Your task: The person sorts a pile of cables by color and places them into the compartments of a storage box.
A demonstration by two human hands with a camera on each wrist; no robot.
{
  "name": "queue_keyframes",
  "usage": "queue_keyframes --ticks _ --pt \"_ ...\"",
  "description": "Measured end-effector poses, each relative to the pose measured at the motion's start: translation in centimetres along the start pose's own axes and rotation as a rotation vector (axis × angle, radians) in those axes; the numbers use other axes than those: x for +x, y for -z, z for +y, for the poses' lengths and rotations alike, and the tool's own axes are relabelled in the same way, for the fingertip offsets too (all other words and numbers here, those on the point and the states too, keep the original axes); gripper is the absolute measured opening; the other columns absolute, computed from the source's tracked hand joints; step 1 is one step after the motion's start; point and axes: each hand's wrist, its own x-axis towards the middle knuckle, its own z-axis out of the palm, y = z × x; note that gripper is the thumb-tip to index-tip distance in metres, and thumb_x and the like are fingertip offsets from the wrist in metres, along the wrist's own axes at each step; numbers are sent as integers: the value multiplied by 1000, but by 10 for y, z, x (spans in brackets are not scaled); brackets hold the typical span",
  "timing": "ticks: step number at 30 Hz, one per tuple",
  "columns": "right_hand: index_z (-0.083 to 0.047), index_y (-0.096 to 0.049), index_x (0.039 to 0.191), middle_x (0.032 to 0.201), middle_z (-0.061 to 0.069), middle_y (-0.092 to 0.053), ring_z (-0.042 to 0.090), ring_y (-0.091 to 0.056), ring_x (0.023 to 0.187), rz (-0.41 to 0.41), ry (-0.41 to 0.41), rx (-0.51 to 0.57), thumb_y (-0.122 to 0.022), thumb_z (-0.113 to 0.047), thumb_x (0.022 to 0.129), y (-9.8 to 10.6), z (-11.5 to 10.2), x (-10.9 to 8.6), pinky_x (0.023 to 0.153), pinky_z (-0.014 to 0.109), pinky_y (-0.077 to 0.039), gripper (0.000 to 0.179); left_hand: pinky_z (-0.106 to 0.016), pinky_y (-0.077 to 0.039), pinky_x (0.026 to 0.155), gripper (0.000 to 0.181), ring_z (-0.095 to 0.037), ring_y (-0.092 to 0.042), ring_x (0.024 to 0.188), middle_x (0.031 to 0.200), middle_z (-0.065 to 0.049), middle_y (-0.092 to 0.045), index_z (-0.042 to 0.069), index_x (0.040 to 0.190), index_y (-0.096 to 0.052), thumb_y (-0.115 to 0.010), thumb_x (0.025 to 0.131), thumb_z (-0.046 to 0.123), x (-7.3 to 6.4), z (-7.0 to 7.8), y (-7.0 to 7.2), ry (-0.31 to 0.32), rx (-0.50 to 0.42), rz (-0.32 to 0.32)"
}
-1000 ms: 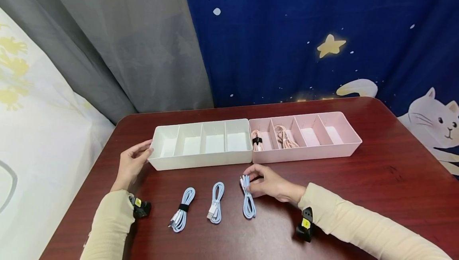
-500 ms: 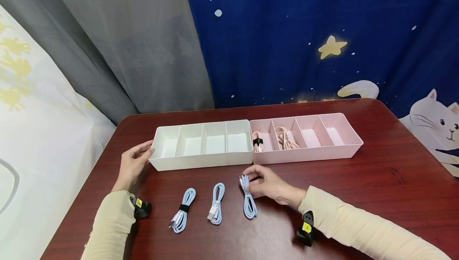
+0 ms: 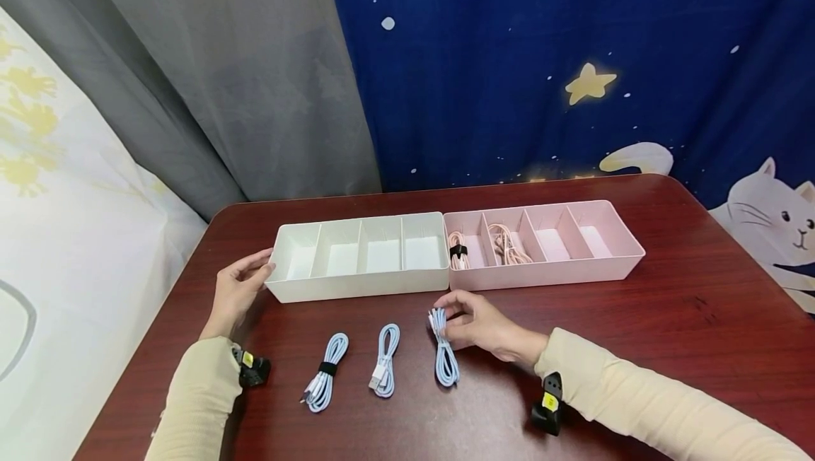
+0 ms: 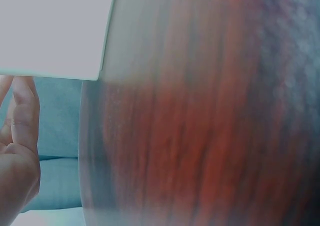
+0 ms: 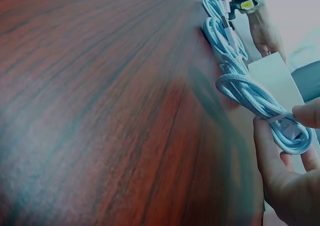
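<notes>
My right hand (image 3: 480,327) pinches a coiled light-blue charging cable (image 3: 447,365) between thumb and fingers. In the right wrist view this cable (image 5: 250,95) has a pale tie round its middle, and its loops hang past the fingertips. At the left end of a white divided box (image 3: 359,286), my left hand (image 3: 235,295) touches the end wall with fingers fairly straight. Two more light-blue cables lie on the table: one with a black strap (image 3: 327,369), one with a white plug resting across its coil (image 3: 385,362).
A pink divided box (image 3: 541,275) stands end to end with the white one. Its two left compartments hold pink cables, one bundled with a black strap (image 3: 458,252), one looser (image 3: 507,245). Curtains (image 3: 484,58) hang behind the dark red table (image 3: 688,348).
My right hand and the cable in it have shifted slightly to the right. The left hand keeps its place at the white box.
</notes>
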Motion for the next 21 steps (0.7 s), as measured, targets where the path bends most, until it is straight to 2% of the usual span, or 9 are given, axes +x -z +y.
queue_keyframes --ticks 12,21 --pt "12 -44 111 92 15 -46 15 -55 73 -26 -23 -60 -57 12 74 3 1 -5 64 33 -50 40 -17 -47 58 41 0 -53 76 88 20 -57 3 120 -55 -61 84 22 0 4 -2 15 -17 -4" --pt "13 -43 110 91 14 -45 18 -57 76 -47 -39 -43 -58 14 75 5 0 -10 65 34 -50 38 -16 -47 58 41 0 -53 76 87 20 -57 3 120 -56 -61 84 22 -1 4 -2 10 -29 0"
